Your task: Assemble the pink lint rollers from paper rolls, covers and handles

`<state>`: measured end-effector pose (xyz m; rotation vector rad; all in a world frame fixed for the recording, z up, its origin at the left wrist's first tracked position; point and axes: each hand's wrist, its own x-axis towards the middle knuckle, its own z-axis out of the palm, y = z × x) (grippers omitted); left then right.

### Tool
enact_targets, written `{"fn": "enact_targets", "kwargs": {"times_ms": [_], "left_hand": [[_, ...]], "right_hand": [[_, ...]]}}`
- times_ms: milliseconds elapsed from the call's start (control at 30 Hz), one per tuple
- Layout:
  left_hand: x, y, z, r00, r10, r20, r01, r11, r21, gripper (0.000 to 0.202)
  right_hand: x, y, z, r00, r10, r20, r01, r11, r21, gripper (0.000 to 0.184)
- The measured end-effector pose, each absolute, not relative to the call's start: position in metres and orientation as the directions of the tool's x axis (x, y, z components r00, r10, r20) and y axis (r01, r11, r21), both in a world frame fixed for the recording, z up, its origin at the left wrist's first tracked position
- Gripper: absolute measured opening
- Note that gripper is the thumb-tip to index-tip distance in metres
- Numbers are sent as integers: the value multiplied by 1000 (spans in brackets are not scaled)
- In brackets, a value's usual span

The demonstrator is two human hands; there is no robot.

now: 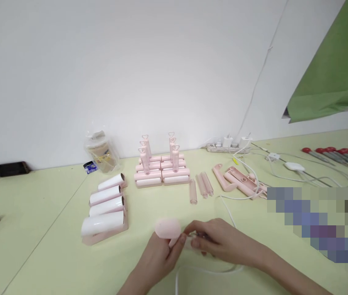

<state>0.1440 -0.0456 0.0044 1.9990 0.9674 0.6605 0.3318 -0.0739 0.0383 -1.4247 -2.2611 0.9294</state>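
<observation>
Bench (pixel 39 213): pale green, carrying work in several stages.

Completed work, as judged: a stack of pink cased units (pixel 161 172) stands at the rear centre, laid flat in two columns with several more upright on top. These appear closed and finished.

Part-done work: four white rolls (pixel 106 207) lie in a row on pink bases at the left, uncovered.

Outstanding work: a heap of loose pink handles (pixel 238 182) right of centre, and three pink tubes (pixel 201 186) lying side by side between that heap and the stack. On this showing more loose parts remain than one unit needs.

Item in hand: a pink part (pixel 168 228) with a rounded head, held low over the near edge of the bench. The left hand (pixel 158 258) is closed on it from below, thumb and fingers pinched at the neck. The right hand (pixel 217 241) is curled, fingertips meeting the same piece at its right end.

Not determinable:
- Whether a clear cover sits between the right fingers; something glassy shows there, blurred.
- The lower length of the pink part, hidden by both hands.
- A pixelated patch (pixel 318 221) masks the bench at the right.
- The white cable (pixel 226 209) passes behind the right hand and its run is lost.
- Red-handled tools (pixel 336 155) at the far right are cut off by the frame edge.
</observation>
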Motion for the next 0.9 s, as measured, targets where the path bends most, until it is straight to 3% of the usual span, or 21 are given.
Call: {"fn": "enact_targets", "kwargs": {"times_ms": [100, 267, 400, 500, 700, 800, 900], "left_hand": [[146, -45, 1, 487, 866, 112, 455, -361, 814, 30], [150, -49, 11, 418, 908, 25, 427, -221, 877, 34], [147, -54, 14, 497, 849, 179, 357, -388, 850, 24], [146, -58, 16, 424, 871, 248, 275, -384, 882, 16], [159, -64, 33, 251, 968, -13, 169, -31, 985, 32], [162, -65, 38, 161, 986, -52, 207, 18, 978, 35], [160, -67, 36, 281, 959, -41, 196, -15, 981, 35]], "right_hand": [[326, -75, 33, -439, 894, -96, 693, 269, -668, 28], [324, -78, 45, -434, 901, -13, 784, 370, -499, 18], [329, -85, 61, -511, 857, -63, 729, 393, -561, 20], [330, -90, 65, -495, 869, 16, 733, 428, -528, 22], [325, -92, 62, -466, 884, -35, 752, 374, -543, 23], [324, -93, 64, -374, 928, -4, 791, 316, -524, 21], [328, -98, 68, -432, 898, -81, 736, 299, -608, 23]]}}
